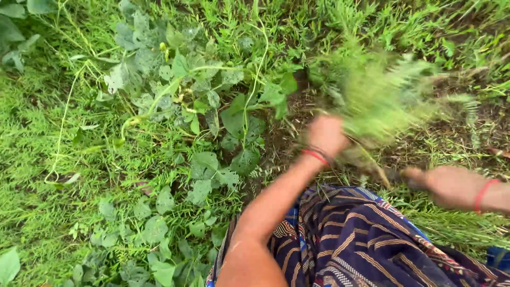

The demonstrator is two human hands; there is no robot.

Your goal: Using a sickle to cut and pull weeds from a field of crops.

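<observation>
On a weedy patch of ground, seen from above, we find the left hand (325, 135) clenched around a blurred bunch of feathery green weeds (382, 98), gripping it low on the stems, close to the soil. The right hand (449, 186) lies just beside the base of that bunch; it appears closed on a dark, narrow object (396, 174) that points toward the stems, but motion blur keeps us from telling what the object is or how firmly it is held. Both wrists carry thin red bands.

As to progress, we judge that the bunch is gathered and held taut but not yet free of the ground, since its base still meets the dark bare soil (287, 133) below the left hand. That strip of soil looks already stripped of growth, while dense fine grass (48, 212) covers the ground to the left and top, so much remains uncleared.

Around the hands, a broad-leaved vine with pale, hole-ridden leaves (180, 85) spreads across the middle and left, its long tendrils trailing over the grass. It stands near the left hand and its stems reach toward the bare strip, where they could tangle with the weeds. A dark blue patterned cloth with orange stripes (350, 244) covers our lap at the bottom.
</observation>
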